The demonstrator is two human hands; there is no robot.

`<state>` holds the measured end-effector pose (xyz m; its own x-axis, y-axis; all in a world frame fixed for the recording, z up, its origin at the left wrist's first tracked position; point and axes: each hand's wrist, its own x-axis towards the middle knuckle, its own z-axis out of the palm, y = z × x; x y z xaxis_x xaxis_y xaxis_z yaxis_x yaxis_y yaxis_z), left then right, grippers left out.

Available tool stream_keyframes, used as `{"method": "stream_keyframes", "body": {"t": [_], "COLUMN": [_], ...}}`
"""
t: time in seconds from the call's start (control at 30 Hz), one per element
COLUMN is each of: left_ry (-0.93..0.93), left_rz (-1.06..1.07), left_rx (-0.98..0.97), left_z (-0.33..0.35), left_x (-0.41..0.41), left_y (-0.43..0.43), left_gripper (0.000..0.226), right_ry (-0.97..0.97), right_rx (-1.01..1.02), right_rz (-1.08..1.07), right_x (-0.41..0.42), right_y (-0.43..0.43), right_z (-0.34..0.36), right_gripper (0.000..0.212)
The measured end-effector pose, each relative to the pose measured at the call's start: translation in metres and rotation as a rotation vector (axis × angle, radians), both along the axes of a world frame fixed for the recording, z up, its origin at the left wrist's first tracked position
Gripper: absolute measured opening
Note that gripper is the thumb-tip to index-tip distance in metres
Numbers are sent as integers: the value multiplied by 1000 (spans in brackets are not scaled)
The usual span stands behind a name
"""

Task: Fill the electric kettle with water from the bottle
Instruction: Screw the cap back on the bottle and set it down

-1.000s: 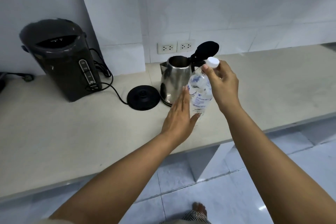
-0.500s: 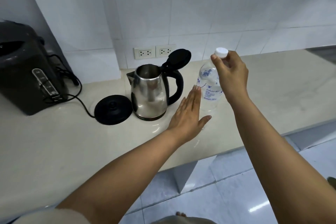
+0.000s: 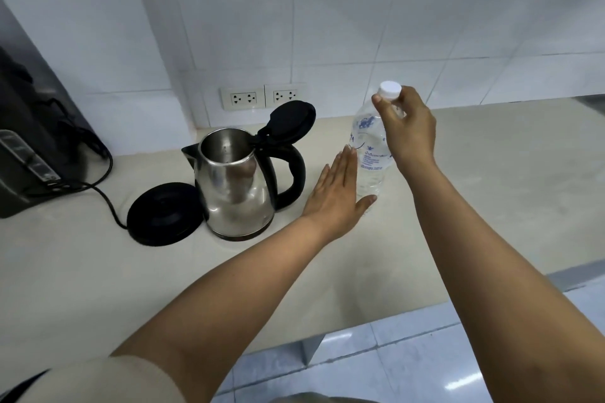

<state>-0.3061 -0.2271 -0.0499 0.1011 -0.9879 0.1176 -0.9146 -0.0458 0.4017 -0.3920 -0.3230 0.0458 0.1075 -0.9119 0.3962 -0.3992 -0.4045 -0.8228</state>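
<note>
A clear plastic water bottle (image 3: 371,154) with a white cap (image 3: 389,89) stands upright on the counter, right of the kettle. My right hand (image 3: 407,131) grips its neck just under the cap. My left hand (image 3: 337,193) is flat and spread, fingers together, its palm against the bottle's lower left side. The steel electric kettle (image 3: 234,186) sits on the counter with its black lid (image 3: 289,119) flipped up, its inside dark. It stands off its round black base (image 3: 163,213), which lies just to its left.
A dark hot-water dispenser (image 3: 29,154) stands at the far left with a black cord (image 3: 104,196) running to the base. Two wall sockets (image 3: 263,96) sit behind the kettle. The beige counter (image 3: 491,190) ends at a front edge above a tiled floor.
The view has swung left to right, so kettle and dispenser sit further left in frame. Both hands keep the same hold on the bottle, which stays right of the kettle.
</note>
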Motion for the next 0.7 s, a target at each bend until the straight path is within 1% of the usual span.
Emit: {"method": "stream_keyframes", "body": {"t": [0.1, 0.27, 0.47, 0.6, 0.7], "left_ry": [-5, -4, -34, -35, -38], "left_rz": [4, 29, 44, 52, 64], "left_rx": [3, 1, 51, 79, 68], "left_z": [-3, -3, 1, 6, 12], "left_x": [-2, -8, -10, -12, -13], "left_y": [-7, -14, -13, -8, 0], "left_gripper": [83, 84, 85, 81, 78], "right_ry": [45, 282, 362, 454, 538], "right_rx": [-24, -154, -204, -222, -233], "right_rz": [-15, -26, 8, 9, -1], "right_x": [-1, -5, -10, -16, -22], "right_y": [-12, -22, -17, -12, -1], "right_z": [-4, -11, -21, -26, -27], "right_gripper": [39, 51, 67, 71, 69]}}
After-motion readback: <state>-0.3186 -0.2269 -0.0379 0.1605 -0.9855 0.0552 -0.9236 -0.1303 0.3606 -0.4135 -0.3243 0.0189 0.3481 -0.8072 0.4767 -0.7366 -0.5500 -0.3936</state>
